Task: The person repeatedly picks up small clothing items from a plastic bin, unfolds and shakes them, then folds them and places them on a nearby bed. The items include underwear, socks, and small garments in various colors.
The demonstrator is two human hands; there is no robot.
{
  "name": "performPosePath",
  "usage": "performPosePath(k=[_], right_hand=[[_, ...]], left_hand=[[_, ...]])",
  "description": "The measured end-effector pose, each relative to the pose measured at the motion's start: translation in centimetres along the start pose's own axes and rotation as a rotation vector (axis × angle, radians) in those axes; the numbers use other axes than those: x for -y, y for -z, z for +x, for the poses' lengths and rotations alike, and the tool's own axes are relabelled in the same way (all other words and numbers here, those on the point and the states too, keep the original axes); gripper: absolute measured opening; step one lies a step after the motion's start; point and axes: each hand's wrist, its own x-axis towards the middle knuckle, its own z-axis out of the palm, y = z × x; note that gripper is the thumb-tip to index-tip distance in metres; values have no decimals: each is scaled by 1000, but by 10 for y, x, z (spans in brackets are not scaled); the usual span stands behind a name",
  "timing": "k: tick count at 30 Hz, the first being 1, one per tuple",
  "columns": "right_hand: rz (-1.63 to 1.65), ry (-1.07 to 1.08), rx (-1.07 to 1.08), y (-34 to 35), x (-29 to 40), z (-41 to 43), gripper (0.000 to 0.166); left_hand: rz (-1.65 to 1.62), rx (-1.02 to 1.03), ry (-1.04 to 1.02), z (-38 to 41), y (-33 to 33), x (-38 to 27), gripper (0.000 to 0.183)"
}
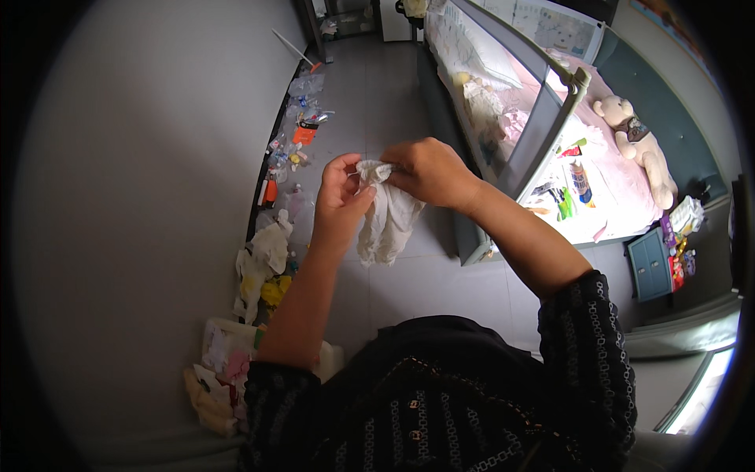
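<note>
A small white cloth garment hangs between my two hands above the grey tiled floor. My left hand pinches its gathered upper edge between thumb and fingers. On the other side, my right hand grips the same edge, its fingertips partly hidden behind the cloth. The lower part of the garment dangles free, creased. What kind of garment it is, I cannot tell.
Along the left wall lie plastic bags, crumpled white cloths and a filled white bin. To the right stands a bed with a raised rail, a teddy bear and packets; a blue drawer cabinet is beside it.
</note>
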Motion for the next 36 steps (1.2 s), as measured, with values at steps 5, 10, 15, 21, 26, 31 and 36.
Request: performPosePath(k=[5, 10, 15, 21, 26, 31, 36], right_hand=[[100, 69, -71, 34, 24, 22, 21], [170, -25, -149, 56, -1, 48, 34], [-146, -153, 232, 15, -55, 39, 42], [2598, -462, 669, -126, -82, -83, 85], [2250, -528, 267, -121, -33, -121, 105], [1993, -723, 150, -120, -56, -165, 67], [1964, -824, -252, -121, -78, -232, 38]], left_hand=[[48, 377, 461, -21, 25, 5, 52], [95, 471, 779, -62, 12, 11, 55], [60, 536, 464, -73, -12, -13, 41], [-137, 190, 483, -30, -34, -5, 34], [-187, -51, 578, -26, -16, 13, 36], [-276, 25, 624, -12, -44, 63, 40], [-467, 135, 736, -1, -80, 106, 44]])
